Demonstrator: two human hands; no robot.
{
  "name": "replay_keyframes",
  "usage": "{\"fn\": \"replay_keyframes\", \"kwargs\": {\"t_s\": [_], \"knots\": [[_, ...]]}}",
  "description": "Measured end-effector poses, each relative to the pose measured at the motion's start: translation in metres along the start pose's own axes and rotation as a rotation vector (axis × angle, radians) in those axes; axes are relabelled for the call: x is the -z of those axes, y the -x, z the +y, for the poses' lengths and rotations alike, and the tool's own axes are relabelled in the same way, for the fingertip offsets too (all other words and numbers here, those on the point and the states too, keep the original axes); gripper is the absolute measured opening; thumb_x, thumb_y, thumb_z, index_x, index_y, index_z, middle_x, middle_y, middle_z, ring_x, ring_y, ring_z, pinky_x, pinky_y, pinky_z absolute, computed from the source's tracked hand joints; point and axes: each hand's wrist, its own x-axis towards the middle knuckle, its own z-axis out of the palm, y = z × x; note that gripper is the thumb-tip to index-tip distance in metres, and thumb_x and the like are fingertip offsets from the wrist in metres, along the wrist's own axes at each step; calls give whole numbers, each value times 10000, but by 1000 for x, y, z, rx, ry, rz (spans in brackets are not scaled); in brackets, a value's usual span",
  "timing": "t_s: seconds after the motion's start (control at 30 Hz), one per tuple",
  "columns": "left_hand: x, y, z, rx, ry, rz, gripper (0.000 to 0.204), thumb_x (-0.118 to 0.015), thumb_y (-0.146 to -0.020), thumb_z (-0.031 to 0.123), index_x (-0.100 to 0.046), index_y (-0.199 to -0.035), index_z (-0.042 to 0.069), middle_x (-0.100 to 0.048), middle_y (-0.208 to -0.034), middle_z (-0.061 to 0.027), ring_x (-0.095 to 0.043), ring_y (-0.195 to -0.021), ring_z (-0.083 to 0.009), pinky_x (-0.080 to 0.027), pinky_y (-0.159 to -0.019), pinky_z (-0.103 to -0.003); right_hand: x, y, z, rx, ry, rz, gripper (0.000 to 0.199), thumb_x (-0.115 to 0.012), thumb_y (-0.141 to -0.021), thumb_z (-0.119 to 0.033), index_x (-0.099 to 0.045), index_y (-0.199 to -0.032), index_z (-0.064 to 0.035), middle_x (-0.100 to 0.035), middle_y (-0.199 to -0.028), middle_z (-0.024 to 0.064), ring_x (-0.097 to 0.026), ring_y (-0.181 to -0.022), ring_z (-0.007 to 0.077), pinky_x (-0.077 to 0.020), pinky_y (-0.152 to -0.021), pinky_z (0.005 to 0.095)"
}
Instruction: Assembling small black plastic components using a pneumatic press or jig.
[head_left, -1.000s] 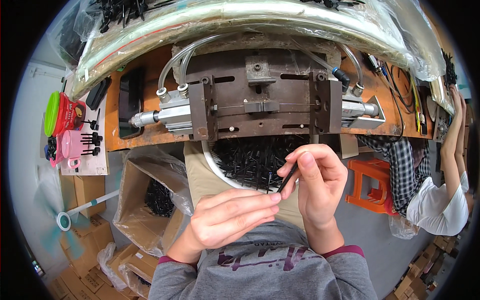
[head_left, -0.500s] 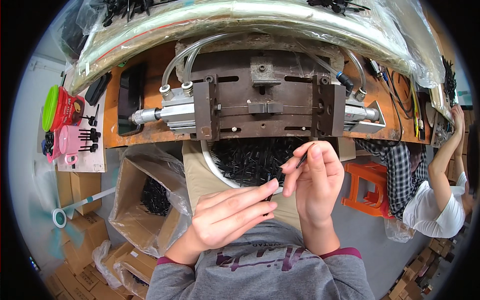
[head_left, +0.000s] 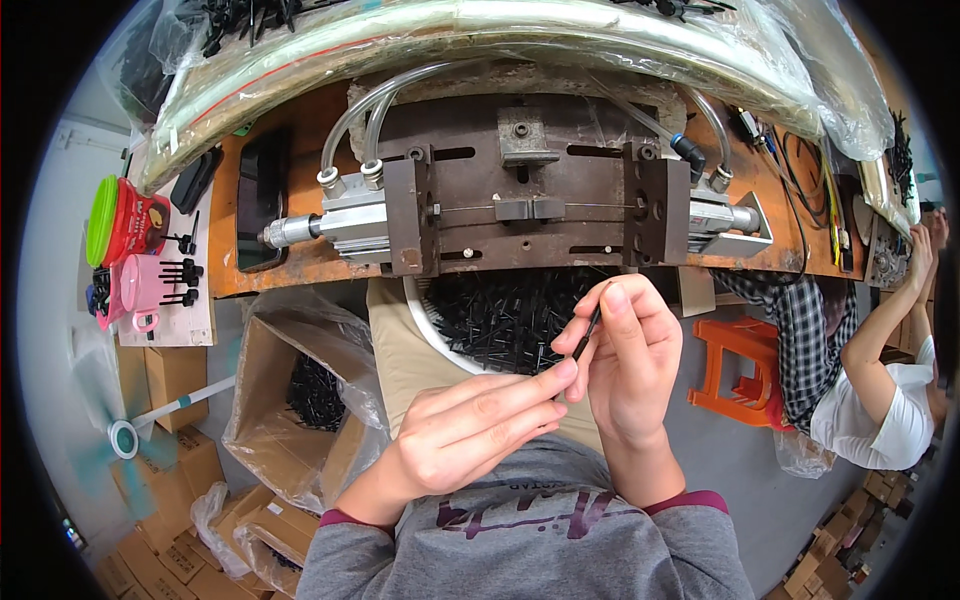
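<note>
Right hand point(head_left: 632, 368) raised in front of the chest, fingers point(head_left: 615, 318) pinched on a thin black rod point(head_left: 588, 333). Rod tilted, upper end pointing toward the press point(head_left: 530, 205), lower end down by the left fingertips. Rod sits just below the bench point(head_left: 255, 270) edge, over the basin point(head_left: 422, 330).

Left hand point(head_left: 470, 432) comes in from lower left, fingers extended and loosely together, not clenched. Fingertips meet the right hand at the lower end of the rod; cannot tell whether they grip it or only touch it.

Basin: white rim, full of small black parts point(head_left: 510, 312), resting on the lap directly under the bench edge, partly hidden by both hands.

Press: dark metal block bolted to the rusty orange bench, pneumatic cylinder point(head_left: 325, 222) on its left, clear hoses point(head_left: 355, 120) arching up from the fittings. Second cylinder on the right side.

Left of the bench: pink mug point(head_left: 140, 290), red container with green lid point(head_left: 115, 220), a few black parts beside them.

Floor, left: open carton point(head_left: 300, 400) lined with clear plastic, black parts inside.

Right: orange stool point(head_left: 745, 365); another person point(head_left: 880, 390) in a white top, arm raised.
</note>
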Motion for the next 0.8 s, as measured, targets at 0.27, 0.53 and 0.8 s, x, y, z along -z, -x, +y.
{"fn": "replay_keyframes", "kwargs": {"t_s": [0.27, 0.53, 0.8], "knots": [[4, -2, 1, -4, 30, -32, 243, -774, -692, -22, -719, -923, -70, -676, -1158, -184, -710, -865, -245, -609, -731, -315, -2, 1, -1, 109, 97, -21, 196, -505, -1019, -132, -565, -975, 50, -672, -776, 188, -609, -474, 128, -489, -449, 220], [4, -3, 3, 45, 46, -26, 314, -840, -631, 57, -731, -914, -24, -700, -1087, -186, -711, -848, -254, -601, -702, -312, -1, 3, -1, 116, 83, -37, 180, -519, -1012, -123, -553, -982, 52, -671, -791, 193, -619, -491, 142, -505, -458, 229], [3, -3, 1, 58, 73, -19, 314, -840, -629, 68, -723, -901, -34, -695, -1095, -195, -710, -842, -258, -599, -701, -321, 2, 2, 3, 118, 86, -61, 178, -525, -1009, -117, -555, -985, 57, -671, -795, 191, -624, -505, 143, -511, -463, 233]]}}
